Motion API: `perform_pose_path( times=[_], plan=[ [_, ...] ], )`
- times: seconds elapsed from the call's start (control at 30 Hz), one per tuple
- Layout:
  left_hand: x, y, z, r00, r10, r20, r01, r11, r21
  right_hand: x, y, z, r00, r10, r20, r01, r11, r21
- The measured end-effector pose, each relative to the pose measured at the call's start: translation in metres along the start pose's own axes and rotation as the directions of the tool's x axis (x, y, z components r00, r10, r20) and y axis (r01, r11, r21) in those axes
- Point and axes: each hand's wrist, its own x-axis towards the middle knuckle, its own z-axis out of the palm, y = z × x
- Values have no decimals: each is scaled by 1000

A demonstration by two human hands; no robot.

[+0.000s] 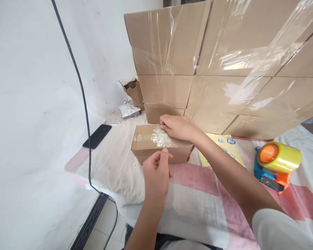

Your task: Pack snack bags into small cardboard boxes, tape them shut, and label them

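Observation:
A small cardboard box [143, 147] lies on the bed, with clear tape along its top. A shiny, crinkled piece of clear tape [161, 136] spans the middle of that top face. At its near edge my left hand [158, 165] is closed, thumb pressed to the curled fingers where the tape ends. My right hand [176, 127] reaches over the box, its fingers bent down and closed at the tape's far end. The right fingertips are partly hidden. To the right rests a tape dispenser [275, 166] with a large yellow roll.
Behind the box stands a tall taped cardboard panel [167, 90]. A yellow printed sheet [234, 152] lies under my right forearm. On the left are a black phone [97, 136], small packets [129, 109] and an opened carton [135, 92]. A black cable [79, 80] hangs by the wall.

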Motion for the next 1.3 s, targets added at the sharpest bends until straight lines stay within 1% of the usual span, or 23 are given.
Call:
perform_pose_path(
  times=[0.03,0.07,0.1,0.13,0.17,0.2,0.23,0.27,0.4,0.5,0.57,0.63,0.7,0.83,0.9,0.97,1.03,1.1,1.13,1.17,1.23,1.27,1.3],
  plan=[
    [-3,1,-2,987,154,-53,-147,982,116,0,0,1,1000,1,-10,-1,1000,3],
    [-5,1,-4,937,342,-75,-314,915,254,0,0,2,1000,0,-17,0,1000,11],
    [-5,0,-5,851,522,-49,-464,793,394,1,1,3,1000,4,-23,-3,1000,22],
    [-3,-1,-6,756,654,23,-571,643,510,1,1,3,1000,12,-27,-12,999,33],
    [0,-4,-6,682,721,125,-635,499,590,0,1,2,999,23,-26,-21,999,47],
    [3,-7,-6,643,732,225,-663,386,641,0,1,2,999,34,-21,-33,998,62],
    [6,-12,-6,638,708,303,-669,314,673,0,2,0,999,47,-17,-46,996,73],
    [9,-16,-6,650,676,349,-662,278,696,0,2,-2,998,68,-13,-67,995,78],
    [8,-26,-10,691,604,397,-633,241,735,4,2,-11,973,228,-32,-226,972,56],
    [7,-24,-13,691,582,429,-639,214,739,7,12,-12,938,329,-110,-322,943,81],
    [9,-21,-15,686,572,449,-647,196,737,2,29,-12,900,394,-188,-366,916,167],
    [15,-20,-17,673,572,469,-659,173,732,-18,55,-12,839,472,-270,-404,873,273],
    [24,-21,-23,653,586,479,-665,140,734,-53,85,-13,755,570,-326,-463,814,351],
    [43,-23,-40,603,603,522,-696,79,713,-142,134,-9,562,771,-299,-650,635,417],
    [49,-22,-47,587,580,566,-724,62,687,-175,148,1,505,821,-266,-697,569,437],
    [51,-16,-50,602,549,580,-719,57,692,-194,154,13,498,838,-223,-729,544,416],
    [48,-7,-46,613,554,562,-695,41,717,-200,156,24,532,828,-177,-749,558,357],
    [42,3,-34,595,595,540,-685,23,728,-200,154,32,579,805,-129,-750,588,304],
    [37,6,-24,560,634,534,-699,14,715,-200,154,34,595,797,-105,-747,596,295],
    [31,8,-13,498,684,534,-733,2,681,-200,153,36,607,790,-83,-743,602,292],
    [17,5,15,319,766,558,-848,-32,529,-204,154,37,636,771,-39,-732,619,284],
    [11,1,31,222,780,585,-907,-54,417,-208,154,37,660,751,-15,-718,637,281],
    [6,-6,48,143,766,626,-952,-66,298,-211,155,37,692,721,14,-697,664,270]
  ],
)
